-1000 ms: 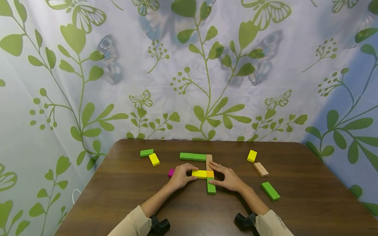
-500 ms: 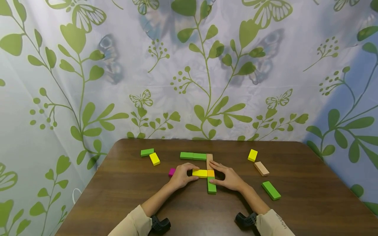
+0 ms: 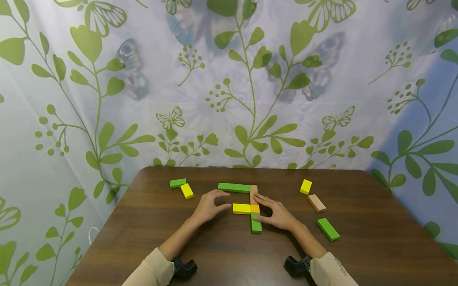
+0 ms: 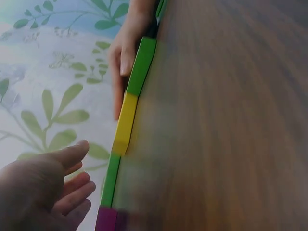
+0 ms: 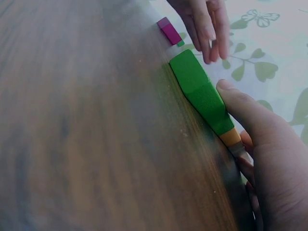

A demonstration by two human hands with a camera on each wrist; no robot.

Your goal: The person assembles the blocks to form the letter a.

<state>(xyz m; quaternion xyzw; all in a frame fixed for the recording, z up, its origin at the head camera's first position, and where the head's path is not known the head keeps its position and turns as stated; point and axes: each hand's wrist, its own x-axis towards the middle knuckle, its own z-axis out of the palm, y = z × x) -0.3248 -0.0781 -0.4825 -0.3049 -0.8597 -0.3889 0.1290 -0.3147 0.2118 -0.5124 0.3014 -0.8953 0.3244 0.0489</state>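
My left hand (image 3: 208,207) hovers left of a yellow block (image 3: 241,209), fingers apart from it and holding nothing. That block meets a small orange block (image 3: 255,208) at its right end. My right hand (image 3: 279,214) rests on the row there: its fingertips touch a plain wood block (image 3: 253,190) behind the orange one, and its thumb touches a green block (image 3: 256,227) in front. Two green blocks (image 3: 234,187) run left from the wood block's far end. A magenta block (image 4: 106,219) shows in the left wrist view but is hidden by my left hand in the head view.
At the back left of the brown table (image 3: 222,254) lie a green block (image 3: 177,183) and a yellow block (image 3: 187,191). On the right are a yellow block (image 3: 305,186), a wood block (image 3: 316,202) and a green block (image 3: 328,229). A patterned curtain (image 3: 229,91) hangs behind.
My left hand has let go of the yellow block and drawn back to the left, now covering the magenta block in the head view. My right hand has stayed in place on the row.
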